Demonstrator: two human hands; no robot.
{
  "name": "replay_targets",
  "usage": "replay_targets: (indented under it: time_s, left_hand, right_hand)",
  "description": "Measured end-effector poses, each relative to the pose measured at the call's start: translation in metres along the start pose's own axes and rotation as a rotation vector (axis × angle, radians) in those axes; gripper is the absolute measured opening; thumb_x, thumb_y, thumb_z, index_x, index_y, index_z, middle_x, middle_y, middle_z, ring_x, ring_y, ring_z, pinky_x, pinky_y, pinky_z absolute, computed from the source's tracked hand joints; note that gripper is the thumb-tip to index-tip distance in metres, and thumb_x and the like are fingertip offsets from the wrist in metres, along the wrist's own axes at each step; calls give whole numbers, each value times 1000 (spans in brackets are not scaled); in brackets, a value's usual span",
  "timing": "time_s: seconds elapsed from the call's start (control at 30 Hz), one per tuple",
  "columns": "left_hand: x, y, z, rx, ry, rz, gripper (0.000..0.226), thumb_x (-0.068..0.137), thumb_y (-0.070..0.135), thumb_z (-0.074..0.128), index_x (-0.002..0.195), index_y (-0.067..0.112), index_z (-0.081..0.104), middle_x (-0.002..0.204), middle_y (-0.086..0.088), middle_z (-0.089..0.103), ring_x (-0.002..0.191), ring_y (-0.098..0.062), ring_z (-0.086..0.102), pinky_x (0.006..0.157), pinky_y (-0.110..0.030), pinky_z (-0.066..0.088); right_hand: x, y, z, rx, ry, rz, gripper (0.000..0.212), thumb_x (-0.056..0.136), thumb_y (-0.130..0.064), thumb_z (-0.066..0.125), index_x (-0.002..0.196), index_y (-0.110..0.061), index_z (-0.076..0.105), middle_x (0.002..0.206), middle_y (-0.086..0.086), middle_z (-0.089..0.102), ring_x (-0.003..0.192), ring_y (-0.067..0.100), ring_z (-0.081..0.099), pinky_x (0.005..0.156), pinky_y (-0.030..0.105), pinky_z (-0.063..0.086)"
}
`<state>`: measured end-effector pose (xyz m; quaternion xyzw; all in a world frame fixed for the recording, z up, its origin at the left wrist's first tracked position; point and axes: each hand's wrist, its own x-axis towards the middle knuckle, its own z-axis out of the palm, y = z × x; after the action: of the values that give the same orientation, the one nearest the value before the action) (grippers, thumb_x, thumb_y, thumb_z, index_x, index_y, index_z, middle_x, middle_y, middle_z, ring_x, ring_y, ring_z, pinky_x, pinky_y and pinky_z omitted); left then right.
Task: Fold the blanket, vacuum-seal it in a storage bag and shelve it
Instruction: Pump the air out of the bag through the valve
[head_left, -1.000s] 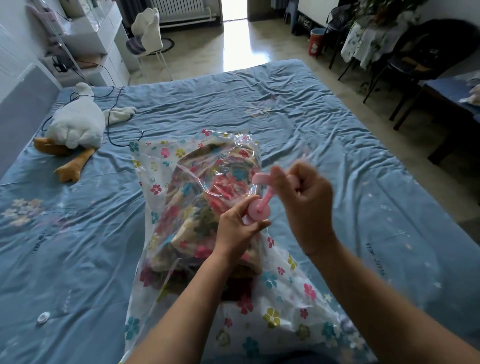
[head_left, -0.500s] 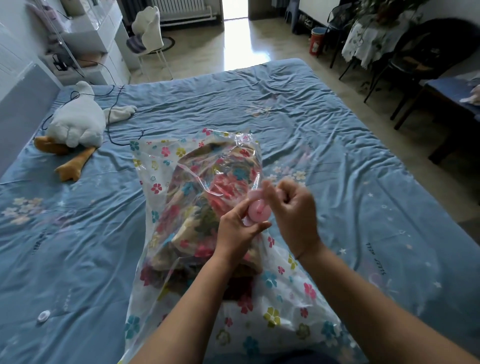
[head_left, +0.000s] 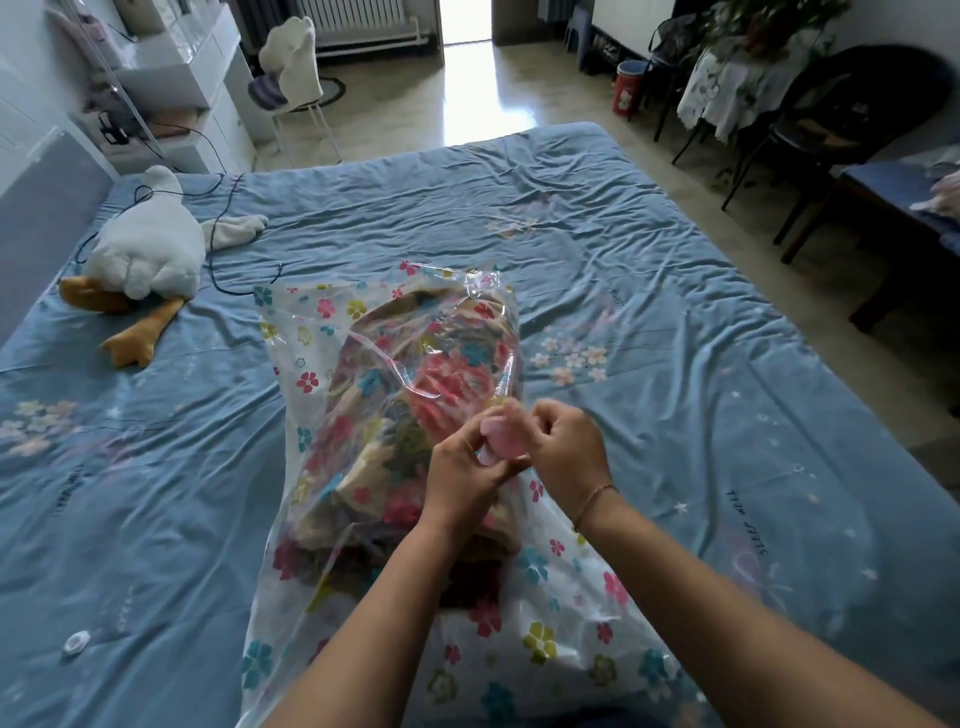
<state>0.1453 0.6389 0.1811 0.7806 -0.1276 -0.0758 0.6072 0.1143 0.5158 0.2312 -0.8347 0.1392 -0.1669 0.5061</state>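
A clear storage bag (head_left: 311, 364) printed with small flowers lies lengthwise on the blue bed (head_left: 675, 364). Inside it sits the folded floral blanket (head_left: 415, 374). On top of the bag is a pink round valve (head_left: 501, 439). My left hand (head_left: 462, 467) grips the valve's base from the left. My right hand (head_left: 563, 449) curls round the valve's top from the right. Both hands meet over the bag's middle, and part of the valve is hidden by my fingers.
A white plush goose (head_left: 150, 254) with orange feet lies at the bed's far left, with a black cable (head_left: 218, 249) beside it. A small white cap (head_left: 77, 643) rests near the left front. White chair (head_left: 291, 67), shelves and dark chairs (head_left: 831, 119) stand beyond the bed.
My right hand has come down from a raised position with the pink piece to the valve on the bag. My left hand has stayed on the valve.
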Motion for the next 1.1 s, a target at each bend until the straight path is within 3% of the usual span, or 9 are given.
replay_targets:
  time_s: [0.2, 0.27, 0.37, 0.5, 0.6, 0.67, 0.77, 0.9, 1.1]
  left_hand:
    - [8, 8, 0, 20, 16, 54, 60, 61, 36, 86, 115, 43, 58, 116, 6, 69, 111, -10, 65, 100, -35, 50]
    - [9, 6, 0, 23, 20, 64, 60, 60, 41, 84, 113, 46, 57, 116, 7, 69, 111, -8, 64, 100, -34, 50]
    - [6, 6, 4, 40, -7, 68, 60, 63, 27, 88, 115, 39, 59, 112, 12, 69, 105, -3, 65, 96, -29, 51]
    - [3, 8, 6, 10, -19, 74, 53, 65, 32, 84, 114, 38, 65, 109, 13, 71, 104, -6, 66, 94, -31, 53]
    - [8, 9, 3, 25, 4, 74, 55, 67, 22, 87, 115, 34, 63, 110, 14, 69, 106, -4, 65, 97, -31, 52]
    - [9, 9, 2, 31, 18, 75, 59, 66, 20, 88, 116, 37, 59, 112, 13, 69, 107, -5, 65, 98, -31, 51]
    - [7, 10, 4, 30, 20, 75, 59, 66, 20, 87, 116, 36, 60, 111, 10, 70, 105, -4, 66, 94, -27, 52]
    - [1, 12, 4, -6, -4, 59, 56, 68, 13, 86, 113, 38, 63, 106, 13, 72, 101, -4, 68, 88, -23, 53]
    - [8, 10, -1, 26, 22, 77, 63, 66, 22, 88, 123, 29, 59, 119, 6, 68, 112, -7, 63, 101, -32, 50]
  right_hand:
    - [2, -61, -30, 396, 238, -230, 59, 87, -40, 58, 56, 5, 36, 50, 24, 53, 46, 29, 39, 50, 37, 37]
    - [2, -68, -36, 430, 305, -315, 53, 88, -33, 57, 55, 1, 32, 45, 17, 42, 46, 16, 37, 46, 30, 32]
    - [-1, -26, -21, 211, 127, -176, 55, 89, -53, 54, 56, -16, 31, 48, 6, 52, 49, 15, 56, 49, 36, 41]
    - [1, 0, -14, 7, -30, 10, 68, 79, -73, 53, 52, -11, 47, 48, -4, 39, 46, 9, 33, 51, 33, 34]
    - [6, -47, -35, 290, 101, -145, 75, 85, -59, 59, 66, 14, 54, 57, 23, 61, 49, 35, 43, 52, 41, 39]
    - [11, -68, -43, 458, 181, -239, 63, 88, -44, 61, 60, 9, 42, 58, 32, 57, 47, 36, 41, 49, 42, 36]
    - [9, -41, -25, 298, 155, -168, 60, 87, -52, 59, 56, -8, 34, 56, 26, 57, 48, 38, 51, 50, 50, 43]
    - [3, 0, -8, 2, -39, 55, 65, 76, -76, 54, 49, -19, 38, 47, -5, 37, 48, 12, 36, 54, 44, 44]
    - [13, -65, -37, 354, 197, -282, 68, 90, -49, 58, 58, 8, 43, 55, 28, 57, 45, 31, 48, 49, 40, 39]
